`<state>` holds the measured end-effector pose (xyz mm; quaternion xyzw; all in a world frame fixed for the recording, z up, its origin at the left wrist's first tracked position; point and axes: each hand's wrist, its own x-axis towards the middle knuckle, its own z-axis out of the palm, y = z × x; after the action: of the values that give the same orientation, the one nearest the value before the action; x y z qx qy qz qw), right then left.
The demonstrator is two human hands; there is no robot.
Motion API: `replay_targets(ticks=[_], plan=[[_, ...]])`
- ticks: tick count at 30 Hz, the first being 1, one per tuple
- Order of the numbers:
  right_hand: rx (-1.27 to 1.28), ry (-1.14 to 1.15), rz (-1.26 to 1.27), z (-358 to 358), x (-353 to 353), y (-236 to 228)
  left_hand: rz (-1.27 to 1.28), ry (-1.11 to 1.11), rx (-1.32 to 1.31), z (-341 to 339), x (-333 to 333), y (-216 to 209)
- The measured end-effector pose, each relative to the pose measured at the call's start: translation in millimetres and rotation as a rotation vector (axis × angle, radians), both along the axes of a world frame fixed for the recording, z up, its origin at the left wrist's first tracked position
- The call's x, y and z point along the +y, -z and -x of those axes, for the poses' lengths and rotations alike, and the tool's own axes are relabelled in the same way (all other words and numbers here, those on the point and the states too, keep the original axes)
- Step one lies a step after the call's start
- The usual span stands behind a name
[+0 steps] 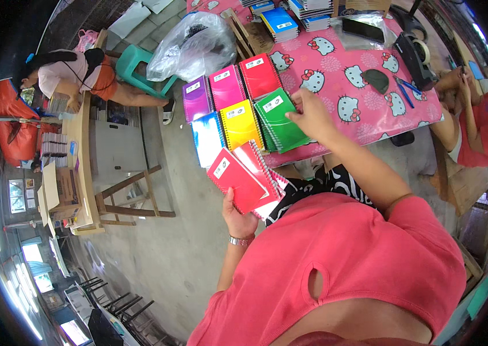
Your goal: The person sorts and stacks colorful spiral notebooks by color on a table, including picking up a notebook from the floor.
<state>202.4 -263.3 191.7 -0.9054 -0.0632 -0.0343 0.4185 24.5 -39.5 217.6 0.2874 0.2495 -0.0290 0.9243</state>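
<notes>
Six piles [242, 123] lie out; the left hand [239, 220] pinches unplaced red notebooks [237, 183]; the right hand [314, 119], pinch unclear, touches the green pile [279, 124].

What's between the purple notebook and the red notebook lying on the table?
A pink notebook lies between the purple notebook and the red notebook, all three in one row. The head view shows it.

Pink tablecloth [327, 86] carries white cat faces. Near left corner of table [370, 135]: notebooks [240, 124] are purple, magenta, red, yellow, green, and blue, perhaps part white (glare). Held notebooks [237, 183]: red.
</notes>
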Motion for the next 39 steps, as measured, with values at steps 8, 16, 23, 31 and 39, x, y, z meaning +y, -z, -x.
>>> replay_targets(ticks=[8,16,23,31,39], plan=[[0.33,-0.321,-0.681,-0.8,29.5,-81.9,-0.222,0.015,-0.051,15.1,12.3,24.0],[-0.007,-0.317,-0.189,3.3,79.8,-64.8,0.003,-0.155,-0.231,17.4,12.0,9.2],[0.038,-0.182,0.274,-36.5,91.9,-26.7,-0.081,-0.074,-0.024,35.0,40.6,32.6],[0.164,-0.512,-0.588,-19.1,101.1,-86.4,-0.306,0.007,-0.046,49.3,61.3,53.2],[0.072,-0.548,-0.116,-17.0,147.4,-52.8,-0.088,-0.09,-0.049,47.7,53.0,51.3]])
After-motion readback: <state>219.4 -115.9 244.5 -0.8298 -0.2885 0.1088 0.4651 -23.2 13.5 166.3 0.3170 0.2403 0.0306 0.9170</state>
